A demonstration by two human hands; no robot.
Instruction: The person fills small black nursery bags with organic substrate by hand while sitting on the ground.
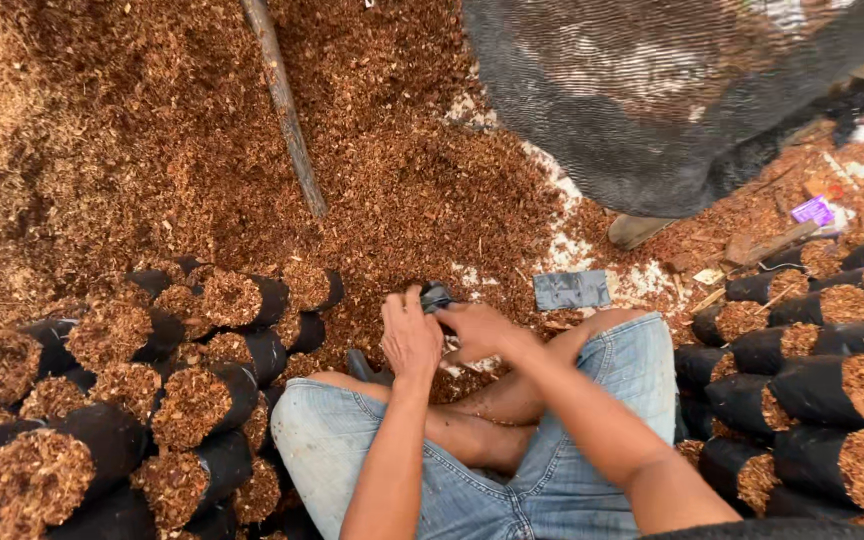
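Observation:
My left hand (410,335) and my right hand (477,328) meet just beyond my knees, both gripping a small black plastic bag (436,296) whose top shows between the fingers. I sit cross-legged in blue denim shorts (552,470) on ground covered with reddish-brown wood shavings (152,130). Filled black bags (192,400) packed with shavings lie stacked on their sides at my left. A second stack of filled bags (812,370) lies at my right.
A long wooden handle (284,105) lies across the shavings heap at the top. A large grey mesh sack (672,90) bulges at the upper right. A flat empty black bag (572,289) lies on the ground by my right knee, with scraps and a purple wrapper (813,211) farther right.

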